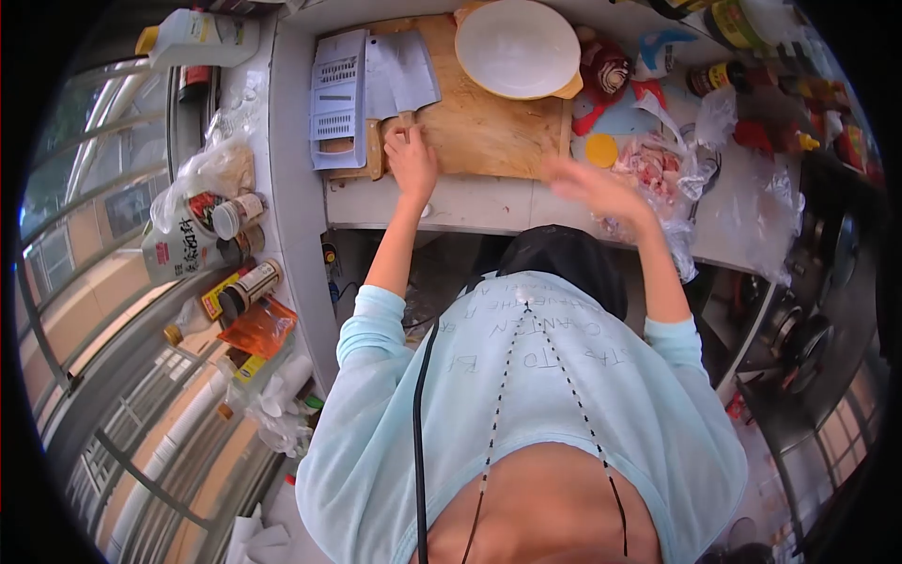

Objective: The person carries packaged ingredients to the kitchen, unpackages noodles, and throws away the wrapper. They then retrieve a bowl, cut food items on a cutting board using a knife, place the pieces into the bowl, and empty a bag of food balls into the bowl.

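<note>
My left hand is at the front of the wooden cutting board, its curled fingers on the wooden handle of a cleaver. That cleaver's broad blade lies flat on the board. Beside it, a second knife shows its wooden handle, its blade partly covered. Left of the knives lies a white grater with several slotted sections. My right hand hovers near the board's front right corner, smeared by motion. Nothing shows clearly in it. A white oval dish with yellow handles stands at the board's back.
Raw meat in a plastic bag lies right of the board, by a yellow lid and a red netted bag. Jars, bottles and packets line the left windowsill. A white jug stands back left. Pans are at right.
</note>
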Tool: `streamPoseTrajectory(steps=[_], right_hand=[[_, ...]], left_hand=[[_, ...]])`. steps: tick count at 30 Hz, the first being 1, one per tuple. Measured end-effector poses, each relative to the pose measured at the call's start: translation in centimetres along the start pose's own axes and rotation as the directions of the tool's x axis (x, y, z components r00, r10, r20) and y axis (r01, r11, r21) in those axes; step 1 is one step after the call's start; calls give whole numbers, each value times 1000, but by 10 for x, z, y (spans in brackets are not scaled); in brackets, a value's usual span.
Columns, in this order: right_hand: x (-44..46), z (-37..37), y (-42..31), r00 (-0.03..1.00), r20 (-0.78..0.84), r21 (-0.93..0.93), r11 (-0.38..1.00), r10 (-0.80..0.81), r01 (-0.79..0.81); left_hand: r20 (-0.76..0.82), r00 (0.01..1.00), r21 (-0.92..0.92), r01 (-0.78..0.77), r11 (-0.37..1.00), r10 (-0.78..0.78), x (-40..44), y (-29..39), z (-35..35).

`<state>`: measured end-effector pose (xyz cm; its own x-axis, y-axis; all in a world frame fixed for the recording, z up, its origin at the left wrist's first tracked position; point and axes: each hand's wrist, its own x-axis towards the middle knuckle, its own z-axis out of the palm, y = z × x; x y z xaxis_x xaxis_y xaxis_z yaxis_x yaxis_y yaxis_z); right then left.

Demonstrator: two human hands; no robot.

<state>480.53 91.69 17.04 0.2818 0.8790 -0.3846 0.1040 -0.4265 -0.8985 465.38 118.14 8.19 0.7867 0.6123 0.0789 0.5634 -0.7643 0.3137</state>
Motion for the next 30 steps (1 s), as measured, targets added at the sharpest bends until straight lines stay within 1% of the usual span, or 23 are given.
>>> streamPoseTrajectory(steps=[1, 2, 3, 4, 5, 6, 7, 8, 10, 11, 13, 14, 16, 18, 19, 20, 22, 23, 24, 26, 27, 29, 30], right_hand=[[-22, -2, -11, 980, 192, -53, 998, 45, -36], [-41, -5, -19, 923, 372, -111, 992, 96, -58], [-61, -4, -22, 960, 259, -73, 993, 110, -94], [-77, -3, -22, 982, 143, -30, 992, 127, -124], [-92, -3, -20, 987, -82, 7, 990, 138, -138], [-104, -4, -18, 941, -302, 48, 988, 155, -147], [-115, -9, -19, 849, -512, -3, 988, 134, -157], [-126, -12, -21, 713, -694, -48, 982, 100, -184], [-142, -18, -13, 559, -825, -93, 954, 87, -285], [-152, -22, -7, 469, -880, -106, 930, 77, -351], [-166, -21, 14, 594, -800, -422, 784, -87, -454], [-172, -16, 23, 668, -731, -564, 676, -141, -474], [-173, -3, 27, 749, -662, -499, 732, 24, -464], [-173, 11, 24, 759, -651, -530, 704, 21, -473], [-173, 15, 22, 732, -680, -525, 719, -33, -455], [-174, 19, 22, 703, -706, -522, 733, -86, -435], [-181, 13, 20, 797, -584, -289, 878, 153, -381], [-185, 8, 21, 837, -488, -158, 918, 248, -364], [-187, 12, 30, 870, -474, -232, 935, 132, -268], [-192, 19, 51, 936, -351, -498, 841, 30, -213], [-196, 15, 52, 928, -368, -502, 830, 49, -243], [-206, 4, 51, 914, -395, -506, 809, 91, -300], [-211, -2, 51, 877, -479, -507, 804, 36, -310]], left_hand=[[7, 1000, -31, -2, 1000, 3, 0, -4, 2], [12, 1000, -62, -7, 998, 8, 0, -7, 3], [18, 1000, -93, -12, 996, 14, 1, -9, 4], [12, 999, -58, -33, 998, 33, 1, -10, 2], [6, 999, -21, -52, 998, 53, 1, -12, 0], [2, 997, 13, -72, 997, 72, 2, -13, -1], [22, 1000, 12, 12, 1000, -13, 4, -14, 1], [-10, 1000, 67, -9, 998, 10, 4, -17, 1], [-67, 996, 169, -51, 984, 63, 4, -16, -3], [-93, 991, 165, -82, 983, 98, 3, -13, -4], [-134, 976, 142, -152, 978, 171, 3, 11, -14], [-102, 963, 37, -245, 969, 248, 1, 27, -15], [-73, 918, -161, -396, 904, 389, 4, 62, -28], [-1, 830, -378, -516, 768, 557, -5, 111, -37], [40, 767, -487, -545, 682, 640, -10, 133, -35], [113, 667, -552, -574, 605, 737, -17, 158, -34], [176, 455, -677, -588, 443, 873, -38, 207, -25], [189, 380, -667, -627, 402, 906, -46, 228, -17], [213, 380, -650, -633, 421, 900, -54, 241, 0], [260, 382, -614, -644, 457, 887, -69, 257, 38], [369, 356, -408, -768, 494, 859, -76, 265, 35], [492, 339, -322, -785, 530, 802, -79, 275, 29], [554, 331, -276, -793, 543, 764, -80, 277, 27]])
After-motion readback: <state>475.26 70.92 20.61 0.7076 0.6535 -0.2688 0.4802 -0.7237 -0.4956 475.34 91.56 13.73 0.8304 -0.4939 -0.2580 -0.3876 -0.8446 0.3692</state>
